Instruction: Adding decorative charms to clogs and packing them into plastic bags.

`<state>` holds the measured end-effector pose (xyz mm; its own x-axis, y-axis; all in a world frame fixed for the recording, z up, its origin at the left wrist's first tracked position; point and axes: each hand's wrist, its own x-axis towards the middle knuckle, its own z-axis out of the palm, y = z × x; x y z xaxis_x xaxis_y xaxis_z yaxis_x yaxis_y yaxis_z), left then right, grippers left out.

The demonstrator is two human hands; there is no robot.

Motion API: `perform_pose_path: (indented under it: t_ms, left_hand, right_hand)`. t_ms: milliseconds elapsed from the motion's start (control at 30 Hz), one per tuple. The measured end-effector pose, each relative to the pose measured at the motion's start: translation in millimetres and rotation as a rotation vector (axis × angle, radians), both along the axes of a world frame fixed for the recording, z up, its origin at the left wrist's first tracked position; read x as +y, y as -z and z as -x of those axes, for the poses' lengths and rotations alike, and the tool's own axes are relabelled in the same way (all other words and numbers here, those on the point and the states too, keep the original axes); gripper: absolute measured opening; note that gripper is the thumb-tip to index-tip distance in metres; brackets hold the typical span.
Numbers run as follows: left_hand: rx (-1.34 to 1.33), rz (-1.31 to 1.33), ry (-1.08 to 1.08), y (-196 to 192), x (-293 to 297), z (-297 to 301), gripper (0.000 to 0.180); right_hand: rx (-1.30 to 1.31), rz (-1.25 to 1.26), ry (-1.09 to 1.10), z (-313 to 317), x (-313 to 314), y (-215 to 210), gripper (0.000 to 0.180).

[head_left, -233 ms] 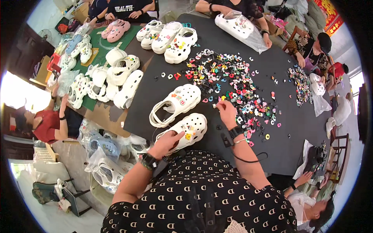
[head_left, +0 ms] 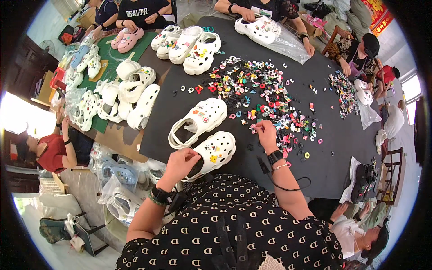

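A white clog with several charms on its top, a yellow flower among them, lies close to my body. My left hand is closed at the rim of its foot opening, thumb and forefinger together, and covers part of the heel. Just beyond lies a second white clog with round charms, its heel strap toward the left. Over the near edge of a pile of colourful shoe charms, my right hand is pinched; what is between its fingertips is too small to make out.
Several decorated white clogs stand at the far left of the black table. Across it, a person's hands hold a bagged white clog. More white clogs cover the side table. Bagged clogs lie low at left.
My left hand has drawn back from the near clog's charms to its opening. My right hand has moved slightly right and down along the charm pile. The view has shifted a little.
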<state>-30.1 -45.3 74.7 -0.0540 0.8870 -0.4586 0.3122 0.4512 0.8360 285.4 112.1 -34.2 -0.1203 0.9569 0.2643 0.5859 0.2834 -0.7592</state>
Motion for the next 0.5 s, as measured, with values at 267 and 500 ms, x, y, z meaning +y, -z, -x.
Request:
perform_pose_path:
  t_ms: [267, 500]
  left_hand:
    - [0.939, -0.380, 0.234, -8.5, 4.8, 0.6, 0.081]
    - [1.121, -0.435, 0.387, 28.2, 20.1, 19.0, 0.036]
  right_hand:
    - [-0.304, -0.141, -0.051, 13.3, -30.6, -17.4, 0.030]
    - [-0.324, -0.148, -0.312, 37.8, -61.8, -3.5, 0.027]
